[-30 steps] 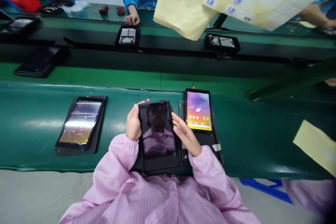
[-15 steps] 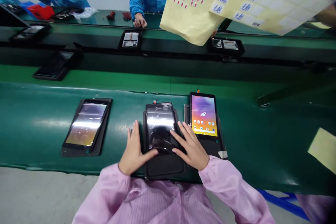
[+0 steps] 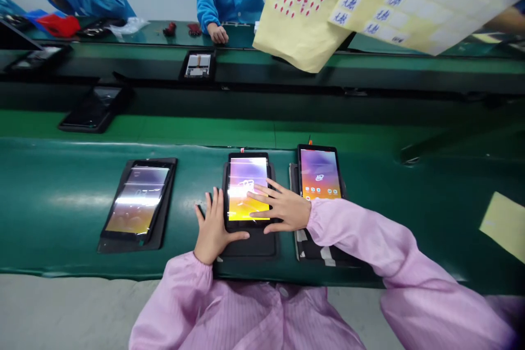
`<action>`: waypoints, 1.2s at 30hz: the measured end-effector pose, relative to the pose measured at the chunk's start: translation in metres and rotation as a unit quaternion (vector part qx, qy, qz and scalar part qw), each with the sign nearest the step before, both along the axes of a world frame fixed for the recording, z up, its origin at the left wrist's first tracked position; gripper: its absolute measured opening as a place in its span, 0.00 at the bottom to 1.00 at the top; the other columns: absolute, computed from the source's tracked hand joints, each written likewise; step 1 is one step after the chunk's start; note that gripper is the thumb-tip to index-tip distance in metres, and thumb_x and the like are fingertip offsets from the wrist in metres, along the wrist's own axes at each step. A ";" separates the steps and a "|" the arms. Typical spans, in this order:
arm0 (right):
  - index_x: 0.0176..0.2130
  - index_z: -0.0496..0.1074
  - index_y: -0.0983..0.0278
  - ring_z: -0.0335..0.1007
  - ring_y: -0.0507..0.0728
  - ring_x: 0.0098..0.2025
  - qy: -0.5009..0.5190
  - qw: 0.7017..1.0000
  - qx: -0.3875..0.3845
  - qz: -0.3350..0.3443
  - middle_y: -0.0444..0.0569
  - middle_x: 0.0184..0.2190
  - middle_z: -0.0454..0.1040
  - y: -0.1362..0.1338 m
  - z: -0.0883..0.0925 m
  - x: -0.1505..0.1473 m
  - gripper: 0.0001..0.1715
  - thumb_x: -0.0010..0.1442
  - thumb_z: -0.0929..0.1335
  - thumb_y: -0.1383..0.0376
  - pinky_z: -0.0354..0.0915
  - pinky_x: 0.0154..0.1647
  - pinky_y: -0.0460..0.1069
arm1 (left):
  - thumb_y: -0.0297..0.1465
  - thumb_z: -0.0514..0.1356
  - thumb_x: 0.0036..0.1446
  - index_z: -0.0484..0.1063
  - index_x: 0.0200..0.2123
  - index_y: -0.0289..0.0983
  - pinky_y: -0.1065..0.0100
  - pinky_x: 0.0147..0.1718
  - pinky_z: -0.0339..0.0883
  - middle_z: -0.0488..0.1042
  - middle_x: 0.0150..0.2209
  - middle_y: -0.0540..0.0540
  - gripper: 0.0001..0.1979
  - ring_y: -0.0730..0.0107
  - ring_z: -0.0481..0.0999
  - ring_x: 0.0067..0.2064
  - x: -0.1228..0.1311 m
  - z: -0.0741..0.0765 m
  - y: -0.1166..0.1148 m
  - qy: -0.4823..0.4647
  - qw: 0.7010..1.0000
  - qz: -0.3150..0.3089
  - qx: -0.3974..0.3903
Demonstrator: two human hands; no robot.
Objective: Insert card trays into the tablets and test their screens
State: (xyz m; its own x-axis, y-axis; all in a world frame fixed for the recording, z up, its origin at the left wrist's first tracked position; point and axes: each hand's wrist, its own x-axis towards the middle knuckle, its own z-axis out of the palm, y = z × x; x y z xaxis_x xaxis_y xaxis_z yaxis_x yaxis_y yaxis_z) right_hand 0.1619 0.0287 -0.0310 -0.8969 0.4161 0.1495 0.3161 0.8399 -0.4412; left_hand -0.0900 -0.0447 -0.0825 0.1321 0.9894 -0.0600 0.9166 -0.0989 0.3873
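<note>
A tablet (image 3: 241, 168) with a lit purple-to-yellow screen lies on a black pad (image 3: 254, 246) in front of me. My left hand (image 3: 214, 232) rests along its left edge, fingers spread and thumb over the lower border. Across the screen from the right reaches my right hand (image 3: 285, 209), its fingers spread flat over the lower right part. Just beyond my right wrist, a second lit tablet (image 3: 320, 164) leans on dark pads, its lower part hidden by my sleeve. Further left, a third tablet (image 3: 137, 197) lies tilted on its own black pad, glare across its screen.
Yellow sheets (image 3: 303, 33) with red arrow stickers and labels hang at the upper right. Behind the green bench, a dark line carries an opened device (image 3: 199, 65) and a dark tablet (image 3: 92, 106). Co-workers in blue sit beyond, one resting a hand (image 3: 217, 34) on the far table.
The middle tablet's screen has gone from dark to a bright home picture. My right hand has moved over the screen. An opened device on the line's right side is out of sight.
</note>
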 end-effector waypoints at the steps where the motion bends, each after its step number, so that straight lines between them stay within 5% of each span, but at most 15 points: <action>1: 0.58 0.67 0.50 0.41 0.63 0.71 -0.008 1.000 0.004 0.008 0.47 0.67 0.54 0.005 0.001 -0.003 0.28 0.59 0.69 0.50 0.37 0.68 0.69 | 0.56 0.66 0.40 0.22 0.68 0.38 0.29 0.59 0.32 0.39 0.69 0.27 0.68 0.35 0.35 0.70 -0.004 0.002 0.007 0.004 1.000 0.002 -0.004; 5: 0.58 0.67 0.52 0.39 0.63 0.71 -0.019 1.000 0.020 0.011 0.47 0.68 0.53 0.028 0.004 -0.017 0.28 0.60 0.68 0.50 0.35 0.69 0.68 | 0.55 0.66 0.41 0.26 0.69 0.35 0.29 0.59 0.30 0.39 0.69 0.27 0.66 0.35 0.33 0.70 -0.015 0.006 0.036 0.012 1.000 0.004 -0.017; 9: 0.49 0.75 0.52 0.47 0.59 0.69 0.022 1.000 0.009 -0.018 0.40 0.63 0.63 0.067 0.003 -0.028 0.21 0.58 0.68 0.49 0.37 0.70 0.62 | 0.56 0.64 0.43 0.29 0.69 0.34 0.30 0.60 0.26 0.38 0.70 0.29 0.64 0.36 0.31 0.70 -0.020 0.010 0.064 0.014 1.000 0.014 -0.023; 15: 0.51 0.74 0.59 0.35 0.67 0.72 0.043 0.961 0.054 -0.267 0.46 0.68 0.54 0.131 0.025 0.016 0.26 0.62 0.64 0.48 0.29 0.69 0.70 | 0.55 0.65 0.41 0.31 0.69 0.34 0.30 0.59 0.25 0.38 0.70 0.29 0.64 0.33 0.32 0.69 -0.031 0.014 0.091 0.009 0.999 0.017 -0.028; 17: 0.57 0.70 0.60 0.31 0.66 0.72 0.022 0.924 0.097 -0.370 0.47 0.70 0.46 0.119 0.032 0.053 0.29 0.65 0.61 0.48 0.31 0.69 0.70 | 0.56 0.64 0.43 0.31 0.69 0.33 0.29 0.59 0.27 0.40 0.69 0.28 0.63 0.32 0.34 0.69 -0.032 0.013 0.088 0.016 0.999 0.019 -0.022; 20: 0.61 0.65 0.56 0.29 0.65 0.72 -0.010 0.880 0.136 -0.456 0.43 0.72 0.39 0.061 0.031 0.109 0.29 0.67 0.58 0.48 0.36 0.70 0.68 | 0.58 0.61 0.46 0.33 0.69 0.28 0.28 0.59 0.30 0.42 0.68 0.25 0.62 0.32 0.38 0.69 -0.024 0.014 0.077 0.045 0.999 0.028 0.005; 25: 0.58 0.68 0.49 0.32 0.68 0.72 -0.061 0.902 0.104 -0.415 0.39 0.71 0.39 -0.028 0.000 0.162 0.23 0.65 0.61 0.51 0.38 0.68 0.70 | 0.63 0.51 0.49 0.29 0.68 0.23 0.31 0.61 0.31 0.42 0.67 0.21 0.62 0.36 0.40 0.69 0.031 0.025 0.057 0.060 0.990 -0.018 0.126; 30: 0.56 0.70 0.48 0.35 0.67 0.72 -0.058 0.907 0.094 -0.407 0.40 0.71 0.44 -0.027 -0.017 0.171 0.21 0.65 0.62 0.53 0.40 0.68 0.69 | 0.63 0.53 0.45 0.26 0.68 0.25 0.37 0.63 0.42 0.43 0.67 0.19 0.64 0.37 0.43 0.69 0.114 0.026 0.055 -0.009 0.977 -0.151 0.150; 36: 0.65 0.58 0.64 0.38 0.70 0.71 0.010 0.834 0.063 -0.549 0.57 0.69 0.48 -0.005 -0.028 0.118 0.39 0.64 0.58 0.45 0.39 0.68 0.70 | 0.56 0.66 0.39 0.22 0.67 0.25 0.35 0.61 0.46 0.41 0.66 0.15 0.72 0.33 0.39 0.69 0.174 0.000 0.043 -0.075 0.971 -0.210 0.091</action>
